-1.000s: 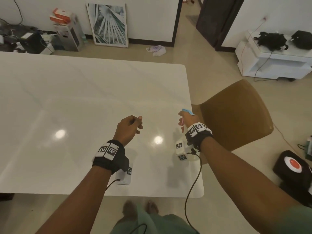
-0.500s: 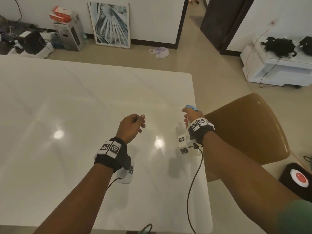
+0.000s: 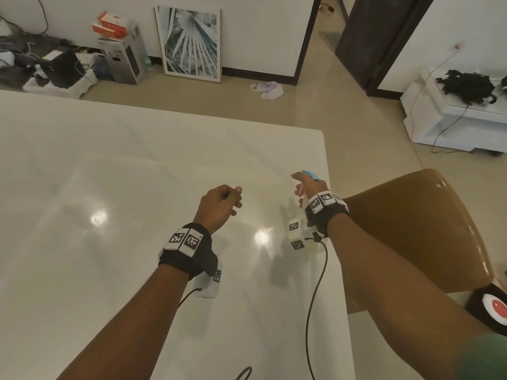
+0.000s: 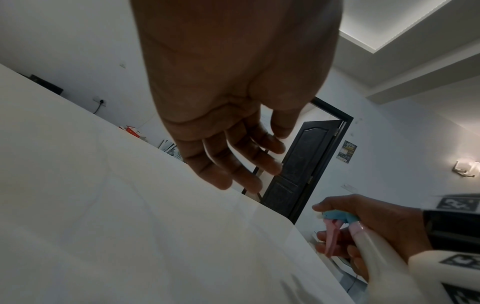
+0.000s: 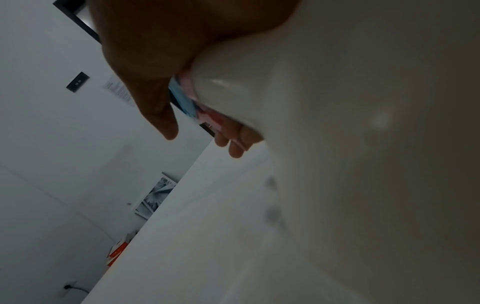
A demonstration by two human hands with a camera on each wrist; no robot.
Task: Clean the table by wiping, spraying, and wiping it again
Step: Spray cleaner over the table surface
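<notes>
The white glossy table point(image 3: 109, 174) fills the left of the head view. My right hand point(image 3: 308, 187) grips a white spray bottle point(image 3: 310, 174) with a blue head and a pink trigger. It holds the bottle above the table near the right edge, nozzle toward the far side. In the left wrist view the spray bottle point(image 4: 374, 248) shows fingers wrapped around its neck below the trigger. The bottle's body point(image 5: 337, 102) fills the right wrist view. My left hand point(image 3: 222, 204) hovers over the table left of the bottle, its fingers point(image 4: 233, 164) relaxed and empty. No cloth is in view.
A brown chair point(image 3: 411, 229) stands against the table's right edge. On the floor beyond are a framed picture point(image 3: 192, 42), boxes point(image 3: 123, 50) and a white low cabinet point(image 3: 461, 124). A black device with a red button point(image 3: 493, 308) lies at the right.
Both hands have shifted slightly farther over the table as the view moved in. The right hand still grips the bottle and the left stays empty.
</notes>
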